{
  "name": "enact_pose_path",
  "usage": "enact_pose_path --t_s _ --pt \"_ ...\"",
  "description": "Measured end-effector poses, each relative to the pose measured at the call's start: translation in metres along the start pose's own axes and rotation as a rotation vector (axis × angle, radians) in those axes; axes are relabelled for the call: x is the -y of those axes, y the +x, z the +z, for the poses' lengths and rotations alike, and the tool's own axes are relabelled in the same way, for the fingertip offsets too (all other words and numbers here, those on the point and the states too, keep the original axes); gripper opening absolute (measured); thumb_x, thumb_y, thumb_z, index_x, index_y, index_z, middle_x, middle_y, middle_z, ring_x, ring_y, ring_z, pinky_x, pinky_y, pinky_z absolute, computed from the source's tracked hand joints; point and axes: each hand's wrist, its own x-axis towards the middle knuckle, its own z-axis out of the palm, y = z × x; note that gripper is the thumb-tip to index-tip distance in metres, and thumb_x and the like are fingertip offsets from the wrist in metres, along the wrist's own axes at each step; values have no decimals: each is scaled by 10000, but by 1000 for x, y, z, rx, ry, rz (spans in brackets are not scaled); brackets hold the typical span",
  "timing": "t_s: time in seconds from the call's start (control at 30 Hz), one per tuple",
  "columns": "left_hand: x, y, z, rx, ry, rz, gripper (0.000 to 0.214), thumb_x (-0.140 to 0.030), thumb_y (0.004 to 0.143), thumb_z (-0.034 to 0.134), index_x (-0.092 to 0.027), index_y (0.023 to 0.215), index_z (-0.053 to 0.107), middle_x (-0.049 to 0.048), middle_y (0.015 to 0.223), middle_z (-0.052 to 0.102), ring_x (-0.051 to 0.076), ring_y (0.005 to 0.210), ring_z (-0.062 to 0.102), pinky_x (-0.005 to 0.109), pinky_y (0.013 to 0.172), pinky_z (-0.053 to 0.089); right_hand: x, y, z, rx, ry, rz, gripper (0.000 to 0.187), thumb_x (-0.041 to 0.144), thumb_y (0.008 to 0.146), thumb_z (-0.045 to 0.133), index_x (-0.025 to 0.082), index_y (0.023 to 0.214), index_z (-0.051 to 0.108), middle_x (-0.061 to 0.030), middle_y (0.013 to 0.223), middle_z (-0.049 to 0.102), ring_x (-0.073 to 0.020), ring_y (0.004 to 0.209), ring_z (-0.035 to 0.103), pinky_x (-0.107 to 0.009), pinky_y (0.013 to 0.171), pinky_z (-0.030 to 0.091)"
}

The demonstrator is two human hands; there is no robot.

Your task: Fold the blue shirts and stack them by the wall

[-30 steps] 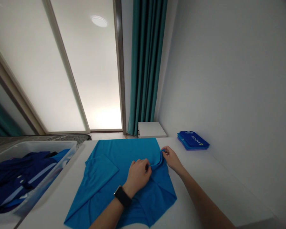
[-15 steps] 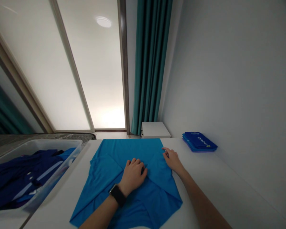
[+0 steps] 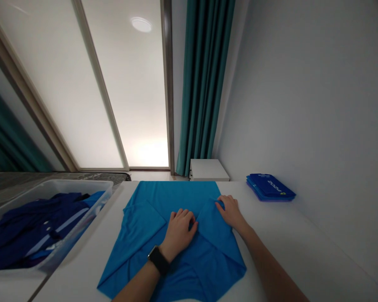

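A bright blue T-shirt (image 3: 176, 197) lies flat on the white table (image 3: 290, 243), with both sleeves folded in toward its middle. My left hand (image 3: 179, 233), with a dark watch on the wrist, rests flat on the shirt's centre, fingers stretched out over the cloth. My right hand (image 3: 231, 212) lies flat on the shirt's right edge, on the folded-in right sleeve, with fingers extended. Neither hand grips anything.
A clear plastic bin (image 3: 78, 186) with dark blue garments stands at the left of the table. A stack of folded blue shirts (image 3: 270, 187) sits at the back right by the wall. A small white cabinet (image 3: 208, 170) and teal curtain (image 3: 204, 84) stand behind the table.
Both hands let go of the pinched right sleeve fold and flattened onto the shirt. The sleeve now lies folded in and pressed down.
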Motion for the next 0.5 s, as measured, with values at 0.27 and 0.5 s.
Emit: enact_pose_path --t_s 0.27,0.5 --pt "19 0 -6 -36 183 -32 111 -249 949 498 -209 935 601 51 981 640 246 968 552 407 860 367 7 10 7 38 11 -9 200 327 944 462 212 997 617 -82 955 688 -253 956 590 -379 862 337" --pt "14 -10 -1 3 85 197 347 -196 954 475 -257 1295 504 57 1271 569 247 1148 513 412 963 406 -3 7 9 57 115 36 334 299 966 343 238 1161 607 -69 1087 693 -236 1041 587 -394 906 373"
